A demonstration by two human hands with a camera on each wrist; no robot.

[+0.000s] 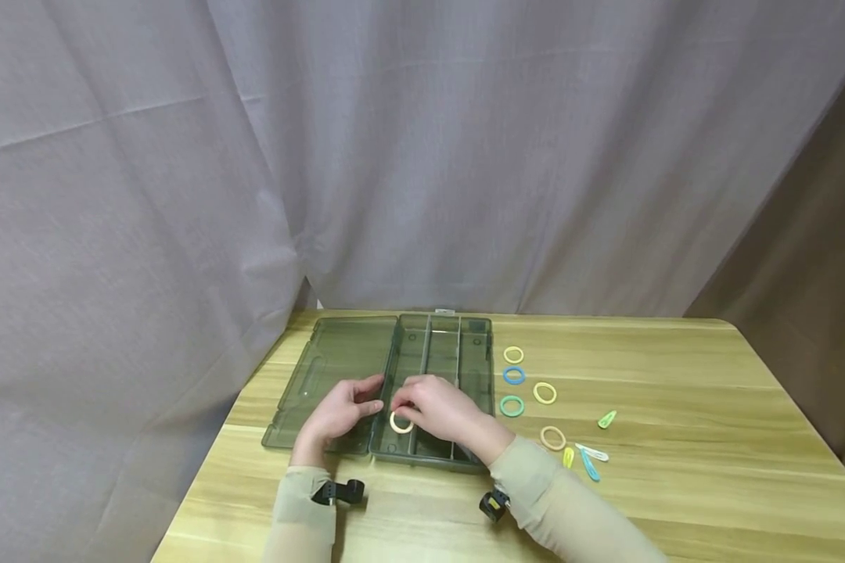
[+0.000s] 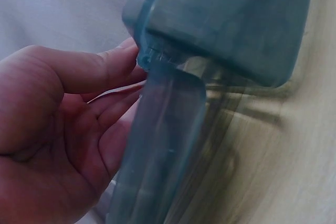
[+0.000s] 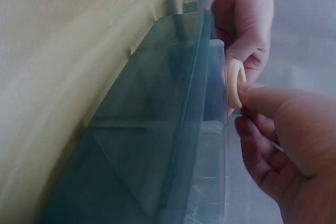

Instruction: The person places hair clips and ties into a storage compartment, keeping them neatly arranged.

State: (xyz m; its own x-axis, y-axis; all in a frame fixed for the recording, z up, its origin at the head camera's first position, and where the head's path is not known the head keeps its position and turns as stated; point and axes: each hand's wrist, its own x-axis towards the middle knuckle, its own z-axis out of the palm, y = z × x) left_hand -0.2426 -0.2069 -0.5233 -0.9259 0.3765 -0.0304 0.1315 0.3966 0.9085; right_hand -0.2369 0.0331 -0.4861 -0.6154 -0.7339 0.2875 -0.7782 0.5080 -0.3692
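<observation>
My right hand [image 1: 440, 408] pinches a small cream ring, like a hair tie [image 1: 402, 432], between thumb and fingers. It holds the ring over the left compartment of a dark translucent divided box [image 1: 473, 461]. In the right wrist view the cream ring [image 3: 232, 85] stands on edge at the fingertips, just above the box rim. My left hand [image 1: 343, 409] lies over the box's opened lid [image 1: 345, 344], thumb and fingers spread apart near the hinge side. From the left wrist view, its thumb and fingertips [image 2: 123, 59] reach the hinge; whether they press on it I cannot tell.
Right of the box lie several rings, among them a blue ring [image 1: 514, 383], a green ring [image 1: 512, 414] and a beige ring [image 1: 552, 448]. Further right are several snap hair clips, including a green clip [image 1: 607, 420] and a blue clip [image 1: 590, 465]. A grey curtain [image 1: 422, 156] hangs behind the table.
</observation>
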